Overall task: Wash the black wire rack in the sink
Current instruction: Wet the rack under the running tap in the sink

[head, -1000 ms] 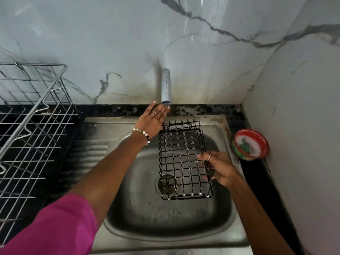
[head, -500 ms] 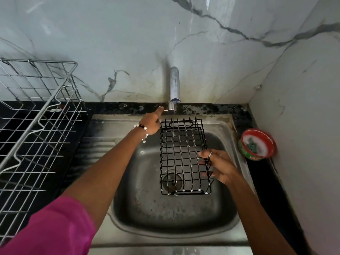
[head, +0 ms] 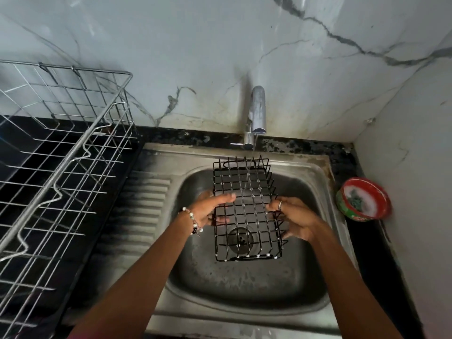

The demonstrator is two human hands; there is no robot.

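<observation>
The left hand (head: pixel 208 211) has left the chrome tap (head: pixel 256 113) and now grips the black wire rack (head: pixel 247 209) together with the right hand (head: pixel 296 221). Both hold it over the steel sink (head: pixel 244 285), under a thin water stream, so rinsing can begin.

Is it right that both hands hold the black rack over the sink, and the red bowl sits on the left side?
Not quite. Both hands, left hand and right hand, do hold the black rack over the sink, but the head view shows the red bowl on the right side.
</observation>
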